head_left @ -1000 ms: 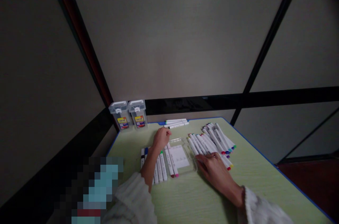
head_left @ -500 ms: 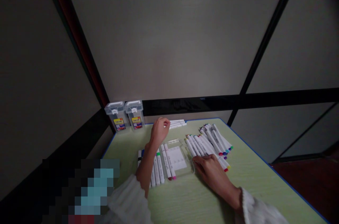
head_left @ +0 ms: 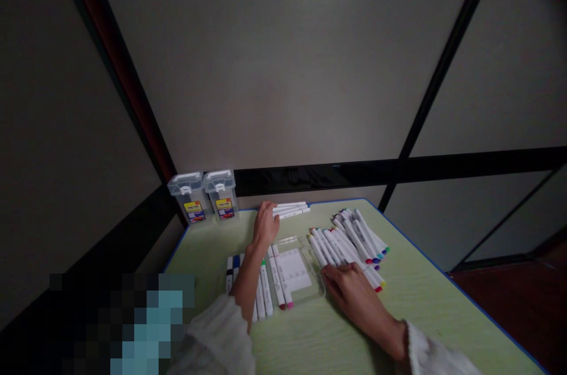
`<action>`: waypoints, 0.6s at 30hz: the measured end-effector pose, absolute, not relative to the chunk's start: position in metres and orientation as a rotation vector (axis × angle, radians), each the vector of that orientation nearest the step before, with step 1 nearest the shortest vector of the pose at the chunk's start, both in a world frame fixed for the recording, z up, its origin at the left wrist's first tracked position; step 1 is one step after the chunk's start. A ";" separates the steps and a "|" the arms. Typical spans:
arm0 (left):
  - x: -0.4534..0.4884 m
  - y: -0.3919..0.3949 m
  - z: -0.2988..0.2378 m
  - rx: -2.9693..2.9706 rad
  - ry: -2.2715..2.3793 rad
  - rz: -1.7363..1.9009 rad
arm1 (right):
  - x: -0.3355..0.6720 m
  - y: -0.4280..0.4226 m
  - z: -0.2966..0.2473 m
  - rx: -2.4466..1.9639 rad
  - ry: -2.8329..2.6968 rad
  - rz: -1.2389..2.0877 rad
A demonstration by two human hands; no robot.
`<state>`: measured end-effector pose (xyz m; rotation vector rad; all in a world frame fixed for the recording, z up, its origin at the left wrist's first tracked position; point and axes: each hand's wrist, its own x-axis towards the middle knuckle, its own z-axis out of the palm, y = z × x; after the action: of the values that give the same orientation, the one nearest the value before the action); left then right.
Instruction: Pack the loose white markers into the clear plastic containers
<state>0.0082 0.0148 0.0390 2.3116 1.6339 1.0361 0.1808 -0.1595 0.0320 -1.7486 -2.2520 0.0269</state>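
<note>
The left hand, half-curled, had just reached the markers behind the tray, bringing them within grasp; the right hand, fingers bent, lay at the tray's right edge. Either's hold was unclear.

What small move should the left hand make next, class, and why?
Probably pinch one of the white markers near the far edge of the table: the left hand is at their left ends, and the clear plastic case shows room beside the pink-ended marker.
</note>
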 end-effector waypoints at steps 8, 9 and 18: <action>0.010 0.009 0.022 2.429 1.681 0.733 | 0.180 -0.160 0.033 -1.756 -2.258 0.025; 0.010 0.009 0.020 2.437 1.686 0.701 | 0.180 -0.160 0.033 -1.755 -2.260 0.026; 0.009 0.007 0.011 2.477 1.722 0.546 | 0.181 -0.160 0.031 -1.726 -2.272 0.016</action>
<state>0.0092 0.0070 0.0113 2.4770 1.7223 0.5457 0.1811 -0.1601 0.0313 -1.7258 -2.2717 0.0159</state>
